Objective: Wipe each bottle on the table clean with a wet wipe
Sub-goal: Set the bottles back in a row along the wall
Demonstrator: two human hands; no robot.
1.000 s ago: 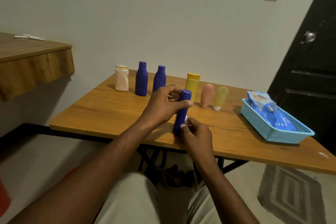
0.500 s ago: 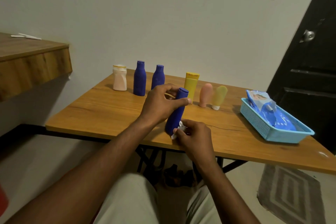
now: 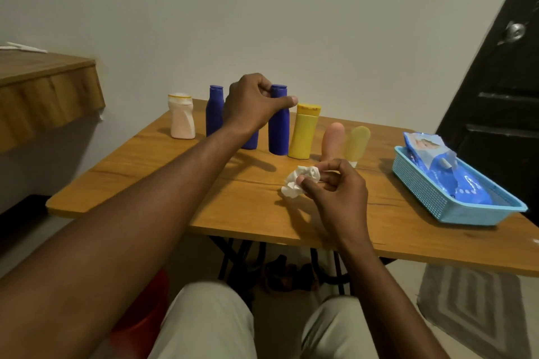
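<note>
Wooden table (image 3: pixel 408 230), row of bottles (image 3: pixel 303 134), blue basket (image 3: pixel 423 192)

The bench (image 3: pixel 151 183) is orange-brown wood grain and the wipe (image 3: pixel 294 186) white. Along the far edge stand a cream bottle (image 3: pixel 182 119) with a yellow band, a left blue bottle (image 3: pixel 214 114), middle blue bottle (image 3: pixel 250 141) and right blue bottle (image 3: pixel 278 131), a yellow bottle (image 3: pixel 303 134), a peach tube (image 3: pixel 332 140) and a pale yellow tube (image 3: pixel 359 140). The mesh basket (image 3: pixel 420 192) at right is light blue.

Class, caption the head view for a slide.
Left hand holds a blue bottle; right hand pinches a crumpled wipe.
</note>
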